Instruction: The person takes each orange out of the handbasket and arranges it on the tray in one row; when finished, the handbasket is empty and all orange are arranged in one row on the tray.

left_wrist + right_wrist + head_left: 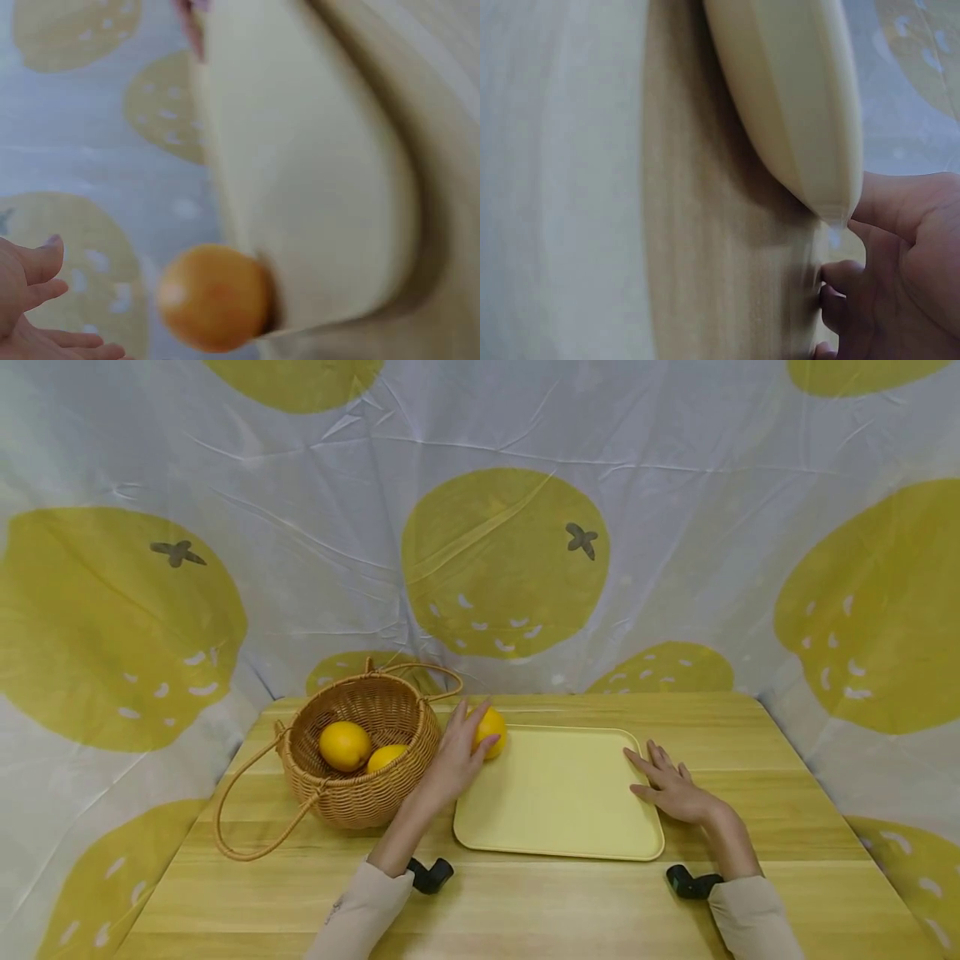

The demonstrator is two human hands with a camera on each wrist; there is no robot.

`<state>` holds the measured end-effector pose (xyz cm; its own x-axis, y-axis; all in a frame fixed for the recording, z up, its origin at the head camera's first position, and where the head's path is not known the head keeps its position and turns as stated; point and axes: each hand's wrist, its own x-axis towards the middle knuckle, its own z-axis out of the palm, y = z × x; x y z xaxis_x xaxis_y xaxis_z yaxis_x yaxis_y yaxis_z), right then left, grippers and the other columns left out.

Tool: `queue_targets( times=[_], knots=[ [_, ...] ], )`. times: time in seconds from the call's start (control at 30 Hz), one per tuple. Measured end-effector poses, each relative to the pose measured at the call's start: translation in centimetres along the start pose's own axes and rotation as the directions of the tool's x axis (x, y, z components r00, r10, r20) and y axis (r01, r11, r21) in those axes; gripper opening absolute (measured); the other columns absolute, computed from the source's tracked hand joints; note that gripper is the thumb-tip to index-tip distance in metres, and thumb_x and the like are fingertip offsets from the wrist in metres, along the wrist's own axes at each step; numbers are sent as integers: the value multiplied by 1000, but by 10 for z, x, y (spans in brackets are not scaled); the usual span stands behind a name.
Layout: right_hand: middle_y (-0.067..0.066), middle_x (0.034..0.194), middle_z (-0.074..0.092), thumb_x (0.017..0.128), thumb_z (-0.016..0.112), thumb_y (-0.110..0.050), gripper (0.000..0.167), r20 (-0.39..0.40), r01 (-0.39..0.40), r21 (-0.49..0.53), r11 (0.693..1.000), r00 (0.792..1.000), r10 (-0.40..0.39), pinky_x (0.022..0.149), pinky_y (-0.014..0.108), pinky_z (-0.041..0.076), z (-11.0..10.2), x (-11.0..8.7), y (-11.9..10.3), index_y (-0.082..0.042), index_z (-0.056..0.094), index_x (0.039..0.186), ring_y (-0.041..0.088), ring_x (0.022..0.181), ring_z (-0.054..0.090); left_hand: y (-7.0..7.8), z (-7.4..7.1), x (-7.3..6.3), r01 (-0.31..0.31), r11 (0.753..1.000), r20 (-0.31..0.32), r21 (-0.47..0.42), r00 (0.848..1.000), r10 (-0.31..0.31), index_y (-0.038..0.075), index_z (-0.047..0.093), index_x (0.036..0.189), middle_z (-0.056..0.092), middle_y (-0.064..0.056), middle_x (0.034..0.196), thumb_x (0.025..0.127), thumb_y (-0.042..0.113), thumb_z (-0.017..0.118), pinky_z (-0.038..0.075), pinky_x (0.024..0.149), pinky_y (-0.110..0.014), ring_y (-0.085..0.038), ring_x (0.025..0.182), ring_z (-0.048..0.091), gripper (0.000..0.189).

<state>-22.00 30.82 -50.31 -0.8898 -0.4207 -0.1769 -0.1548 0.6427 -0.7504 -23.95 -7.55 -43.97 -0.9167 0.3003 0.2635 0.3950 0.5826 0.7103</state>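
Observation:
A round orange [492, 733] sits at the far left corner of the pale yellow tray [562, 793]. My left hand [455, 752] is beside it, between basket and tray. In the left wrist view the fingers [46, 289] are spread, with a gap between them and the orange [214, 298]. At the tray's right edge is my right hand [673, 789], its fingers spread and its thumb over the rim. The right wrist view has the thumb [900, 202] right at the tray corner [832, 202]. Two more yellow-orange fruits [345, 746] lie in the wicker basket [360, 797].
The basket stands left of the tray, one looped handle [225, 827] hanging out over the wooden table [555, 910] and the other leaning toward the back. A white cloth [322, 527] printed with large yellow fruits hangs behind and along both sides.

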Motion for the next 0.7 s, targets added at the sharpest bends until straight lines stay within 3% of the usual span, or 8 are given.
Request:
queue_targets(
  times=[0.17, 0.3, 0.4, 0.53, 0.63, 0.7],
  knots=[
    [37, 166, -17, 109, 52, -27, 69, 2, -5, -3, 1000, 1000, 5, 112, 77, -22, 0, 1, 2, 1, 20, 164, 57, 152, -20, 32, -46, -1, -106, 994, -13, 5, 994, 106, 2, 47, 153, 22, -29, 168, 105, 18, 61, 34, 117, -68, -51, 152, 30, 53],
    [37, 166, -17, 109, 53, -27, 69, 2, -6, -1, 1000, 1000, 6, 112, 77, -22, 0, 1, 2, 0, 20, 164, 57, 152, -20, 43, -92, 2, -158, 985, -38, 62, 986, 160, 2, 54, 147, 38, -24, 162, 104, 13, 63, 36, 119, -63, -45, 151, 37, 46],
    [37, 166, -17, 109, 52, -27, 69, 2, -5, -3, 1000, 1000, 5, 111, 77, -22, 0, 1, 1, 0, 20, 164, 57, 152, -20, 38, -126, 4, -126, 988, -8, 90, 992, 127, 4, 55, 146, 45, -20, 158, 105, 14, 62, 36, 120, -60, -40, 151, 38, 43],
    [37, 165, -18, 109, 51, -28, 69, 4, 0, -3, 1000, 1000, 0, 111, 77, -22, 1, 1, 2, 1, 19, 164, 57, 152, -20, 20, -169, 8, -24, 997, 91, 76, 996, 17, 4, 57, 144, 56, -20, 149, 108, 23, 56, 40, 115, -60, -40, 140, 51, 40],
    [37, 165, -18, 109, 51, -27, 69, 0, -1, -1, 1000, 1000, 1, 111, 77, -23, 1, 0, 2, 1, 19, 164, 57, 152, -21, 0, -197, 16, 55, 995, 176, 84, 982, -69, 2, 62, 138, 64, -22, 138, 110, 30, 52, 47, 108, -57, -38, 127, 61, 40],
    [37, 165, -18, 109, 51, -27, 69, 0, -4, -2, 1000, 1000, 4, 111, 77, -23, 1, 0, 2, 0, 20, 164, 57, 152, -21, -15, -212, 21, 96, 990, 242, 103, 963, -118, 0, 64, 135, 66, -22, 133, 111, 30, 51, 52, 102, -51, -35, 120, 63, 40]
  ],
)
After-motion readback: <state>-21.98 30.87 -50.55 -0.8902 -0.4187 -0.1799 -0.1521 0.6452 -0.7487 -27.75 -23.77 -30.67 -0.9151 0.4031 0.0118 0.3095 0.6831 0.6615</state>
